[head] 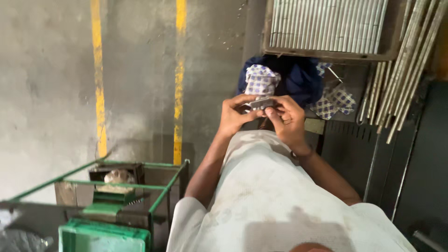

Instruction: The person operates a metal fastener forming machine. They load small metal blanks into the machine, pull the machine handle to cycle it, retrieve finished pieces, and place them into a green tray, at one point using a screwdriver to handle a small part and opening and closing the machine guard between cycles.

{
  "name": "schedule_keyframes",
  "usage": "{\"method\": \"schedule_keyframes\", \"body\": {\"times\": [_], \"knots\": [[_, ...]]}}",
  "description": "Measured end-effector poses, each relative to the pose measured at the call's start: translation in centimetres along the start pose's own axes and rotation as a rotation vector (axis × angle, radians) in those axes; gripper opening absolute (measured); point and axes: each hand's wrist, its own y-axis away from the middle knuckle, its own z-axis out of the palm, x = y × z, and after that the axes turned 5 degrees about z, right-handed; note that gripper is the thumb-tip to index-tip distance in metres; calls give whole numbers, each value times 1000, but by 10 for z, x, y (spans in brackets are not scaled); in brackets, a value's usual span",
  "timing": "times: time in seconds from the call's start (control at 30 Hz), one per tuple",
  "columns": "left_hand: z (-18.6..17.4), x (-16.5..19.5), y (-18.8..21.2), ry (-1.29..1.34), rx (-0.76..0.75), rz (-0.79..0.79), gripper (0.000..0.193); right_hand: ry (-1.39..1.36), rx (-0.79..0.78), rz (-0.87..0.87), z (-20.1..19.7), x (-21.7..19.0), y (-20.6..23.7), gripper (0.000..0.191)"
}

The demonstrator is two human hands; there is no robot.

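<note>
Both hands meet at about twelve o'clock from the chest, the left hand and right hand each with its grip closed on a small flat grey metal piece held between the fingertips, so the handling looks under way and nothing shows as set down finished (the piece's detail is too small to read). At one o'clock a tray of pale rods lies above a blue and checked cloth, loose metal rods at two o'clock, a green frame and green crate at eight o'clock, and two yellow floor lines at eleven; no labels are legible.
</note>
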Motion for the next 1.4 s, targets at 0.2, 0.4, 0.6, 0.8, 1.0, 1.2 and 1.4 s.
{"method": "schedule_keyframes", "body": {"times": [0.2,0.4,0.6,0.8,1.0,1.2,1.4], "knots": [[1,1,-3,98,-12,1,37,-24,75,2,-10,2,-3,19],[8,3,-7,6,-70,-33,37,-69,50,37,-7,4,-4,22],[13,2,-11,-1,-97,-18,42,-69,123,20,-12,6,2,23],[16,-2,-13,0,-98,-2,45,-28,175,-45,-14,9,1,22],[14,-9,-9,87,-86,-21,44,-41,191,-40,-7,9,1,22],[-6,-13,-2,96,-22,-52,42,56,340,-16,-22,-2,-1,19],[-14,-24,-8,102,-93,-150,43,142,289,-76,-11,0,0,23]]}}
